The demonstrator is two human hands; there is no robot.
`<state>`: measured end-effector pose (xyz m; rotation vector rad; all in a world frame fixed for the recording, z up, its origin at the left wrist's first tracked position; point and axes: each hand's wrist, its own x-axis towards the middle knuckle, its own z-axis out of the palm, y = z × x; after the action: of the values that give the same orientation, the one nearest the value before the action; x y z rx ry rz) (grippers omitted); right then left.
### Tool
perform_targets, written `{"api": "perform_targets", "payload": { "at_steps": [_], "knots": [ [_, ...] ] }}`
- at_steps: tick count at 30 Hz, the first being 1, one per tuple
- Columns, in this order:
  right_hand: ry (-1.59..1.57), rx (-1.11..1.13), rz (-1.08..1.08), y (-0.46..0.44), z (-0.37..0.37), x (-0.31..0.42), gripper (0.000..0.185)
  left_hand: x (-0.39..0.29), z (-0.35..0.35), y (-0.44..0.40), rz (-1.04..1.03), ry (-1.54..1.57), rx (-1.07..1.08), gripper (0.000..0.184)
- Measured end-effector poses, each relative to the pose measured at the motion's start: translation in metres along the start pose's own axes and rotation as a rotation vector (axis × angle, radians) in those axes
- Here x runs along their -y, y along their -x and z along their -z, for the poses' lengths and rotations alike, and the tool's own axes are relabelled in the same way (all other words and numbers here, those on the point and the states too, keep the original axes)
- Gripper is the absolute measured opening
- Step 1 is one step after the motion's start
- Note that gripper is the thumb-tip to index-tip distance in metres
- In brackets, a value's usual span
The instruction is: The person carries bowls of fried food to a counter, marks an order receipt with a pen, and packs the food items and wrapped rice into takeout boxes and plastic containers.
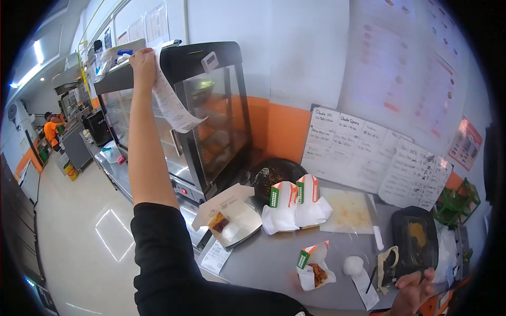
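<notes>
My left hand (143, 64) is raised to the top edge of the glass food warmer (211, 105), its fingers closed on a long paper receipt (171, 102) that hangs down and curls at its end. My right hand (414, 293) is low at the counter's right edge, fingers loosely bent and apart, with nothing visible in it. Near it are a cloth strap (387, 262), a dark tray with yellowish residue (415, 239), and a white round ball (353, 265) beside a slip of paper (366, 289). A small paper food box (316, 268) with brown fried pieces stands further left.
An open carton (230, 216) holds food by the warmer. Two paper-lined boxes (295, 205) stand before a black pan (274, 174). A knife (377, 231) lies by a cutting board (345, 210). A whiteboard (350, 147) leans on the wall. A person in orange (51, 131) stands far left.
</notes>
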<state>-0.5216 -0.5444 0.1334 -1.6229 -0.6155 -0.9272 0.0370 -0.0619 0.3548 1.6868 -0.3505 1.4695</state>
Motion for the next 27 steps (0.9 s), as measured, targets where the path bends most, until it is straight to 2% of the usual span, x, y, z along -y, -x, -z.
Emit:
{"api": "perform_targets", "payload": {
  "at_steps": [3,6,9,10,13,14,17,18,20,21,22,23,27],
  "knots": [
    [0.002,0.015,-0.015,-0.005,-0.004,-0.009,0.062,0.026,-0.008,0.0,-0.248,-0.053,0.04,0.027],
    [0.013,0.014,-0.04,-0.005,-0.001,-0.015,0.064,0.023,-0.013,0.022,-0.268,-0.386,-0.155,0.03],
    [0.025,0.002,-0.035,-0.012,-0.007,-0.019,0.064,0.047,-0.02,0.017,-0.353,-0.238,-0.183,0.034],
    [0.026,-0.005,-0.016,-0.017,-0.013,-0.019,0.062,0.055,-0.023,0.019,-0.315,-0.326,-0.166,0.046],
    [0.054,-0.013,-0.026,-0.02,-0.017,-0.024,0.054,0.085,-0.041,0.002,-0.193,-0.133,-0.159,0.061],
    [0.067,-0.014,-0.043,-0.018,-0.015,-0.025,0.051,0.071,-0.034,0.006,-0.173,-0.278,-0.153,0.07],
    [0.11,-0.011,-0.086,-0.01,-0.012,-0.029,0.042,0.035,-0.028,0.016,-0.077,-0.395,-0.227,0.066],
    [0.082,0.006,-0.072,-0.016,-0.019,-0.028,0.04,0.038,-0.029,0.015,-0.045,-0.389,-0.273,0.057],
    [0.034,0.022,-0.037,-0.028,-0.034,-0.026,0.037,0.043,-0.023,0.012,-0.173,-0.536,-0.259,0.053],
    [0.1,-0.072,-0.294,-0.012,-0.022,-0.023,0.04,0.047,-0.024,0.01,-0.242,-0.587,-0.245,0.051],
    [0.156,-0.055,-0.297,-0.01,-0.021,-0.016,0.042,0.075,-0.021,-0.006,-0.61,-0.465,-0.289,0.039],
    [0.187,0.013,-0.238,-0.019,-0.026,-0.012,0.044,0.142,-0.04,-0.039,-0.639,-0.341,-0.342,0.033],
    [0.221,0.25,-0.154,-0.035,-0.031,0.006,0.052,0.111,-0.021,0.021,-0.383,-0.238,-0.011,0.033]
  ]
}}
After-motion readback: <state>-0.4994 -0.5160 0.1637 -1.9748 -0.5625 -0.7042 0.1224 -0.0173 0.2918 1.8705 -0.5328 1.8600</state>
